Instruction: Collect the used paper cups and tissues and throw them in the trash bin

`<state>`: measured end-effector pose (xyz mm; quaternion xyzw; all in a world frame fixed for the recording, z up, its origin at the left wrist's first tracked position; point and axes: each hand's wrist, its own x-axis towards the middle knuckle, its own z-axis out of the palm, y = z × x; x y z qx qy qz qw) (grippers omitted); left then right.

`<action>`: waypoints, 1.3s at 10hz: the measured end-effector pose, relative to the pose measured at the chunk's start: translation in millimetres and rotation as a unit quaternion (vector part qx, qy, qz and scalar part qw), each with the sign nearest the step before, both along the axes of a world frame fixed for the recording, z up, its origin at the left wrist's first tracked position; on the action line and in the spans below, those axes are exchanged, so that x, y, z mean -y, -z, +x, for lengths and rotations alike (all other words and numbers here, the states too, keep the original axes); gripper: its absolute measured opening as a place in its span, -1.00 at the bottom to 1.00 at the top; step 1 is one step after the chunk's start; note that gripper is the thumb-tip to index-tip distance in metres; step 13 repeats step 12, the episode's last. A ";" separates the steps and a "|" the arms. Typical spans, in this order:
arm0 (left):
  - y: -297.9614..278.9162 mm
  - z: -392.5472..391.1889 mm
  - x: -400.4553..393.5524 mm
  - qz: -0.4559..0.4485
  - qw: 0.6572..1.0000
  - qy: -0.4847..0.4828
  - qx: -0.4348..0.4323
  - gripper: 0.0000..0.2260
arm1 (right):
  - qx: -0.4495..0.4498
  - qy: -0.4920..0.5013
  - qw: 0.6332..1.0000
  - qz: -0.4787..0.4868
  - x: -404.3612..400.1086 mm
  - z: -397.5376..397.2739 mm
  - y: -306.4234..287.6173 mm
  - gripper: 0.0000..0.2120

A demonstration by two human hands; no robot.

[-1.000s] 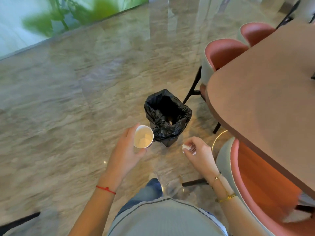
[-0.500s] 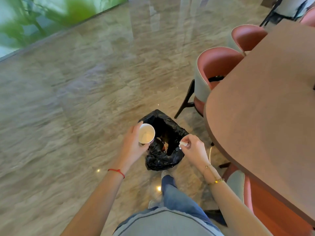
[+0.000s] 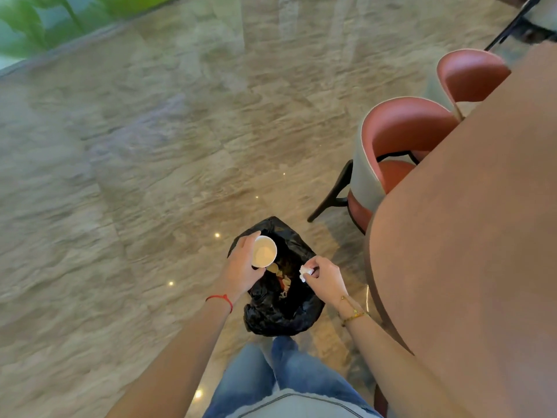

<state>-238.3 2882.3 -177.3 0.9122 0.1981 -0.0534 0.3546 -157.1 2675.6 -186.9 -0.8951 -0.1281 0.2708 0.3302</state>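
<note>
A trash bin lined with a black bag (image 3: pixel 283 315) stands on the floor just in front of my feet, with some scraps lying inside. My left hand (image 3: pixel 242 268) grips a white paper cup (image 3: pixel 263 251), its mouth facing up, over the bin's left rim. My right hand (image 3: pixel 325 277) pinches a crumpled white tissue (image 3: pixel 305 272) over the bin's right rim. Both hands hang above the bag's opening.
A brown table (image 3: pixel 470 236) fills the right side, its rounded edge close to my right arm. Two pink chairs (image 3: pixel 398 140) are tucked at its far side. Polished stone floor (image 3: pixel 135 191) spreads to the left and ahead.
I have come closer to the bin. Both hands moved forward with the cup and the tissue and now hang over the bag's opening instead of in front of it.
</note>
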 end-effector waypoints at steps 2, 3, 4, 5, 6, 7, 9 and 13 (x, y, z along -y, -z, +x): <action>16.0 28.7 -17.2 -0.020 0.999 0.014 -0.037 -0.16 | -0.028 -0.005 0.999 -0.019 -11.9 30.1 7.3 -0.77; 19.9 28.6 -27.4 -0.029 0.998 0.014 -0.058 -0.14 | -0.025 -0.002 1.000 -0.018 -12.9 34.5 6.2 -0.75; 15.8 20.2 -34.4 -0.024 0.999 0.001 -0.043 -0.31 | 0.007 -0.016 1.000 -0.020 -13.3 34.4 0.2 -0.68; 4.5 5.9 -40.6 0.010 1.000 -0.004 -0.020 -0.48 | 0.059 -0.043 0.997 -0.024 -14.3 31.2 -12.1 -0.62; -10.8 -10.5 -46.1 0.050 0.999 0.004 0.000 -0.57 | 0.100 -0.064 0.993 -0.022 -15.2 24.1 -26.3 -0.60; -26.5 -27.0 -47.2 0.075 0.997 -0.003 0.017 -0.60 | 0.146 -0.075 0.986 -0.024 -13.7 17.7 -37.7 -0.60; -46.7 -58.1 -38.7 0.093 0.995 -0.006 0.041 -0.64 | 0.187 -0.079 0.979 -0.019 -0.5 1.5 -49.5 -0.59; -62.3 -98.1 -18.8 0.094 0.990 -0.062 0.080 -0.67 | 0.194 -0.071 0.978 0.011 23.8 -24.0 -63.1 -0.59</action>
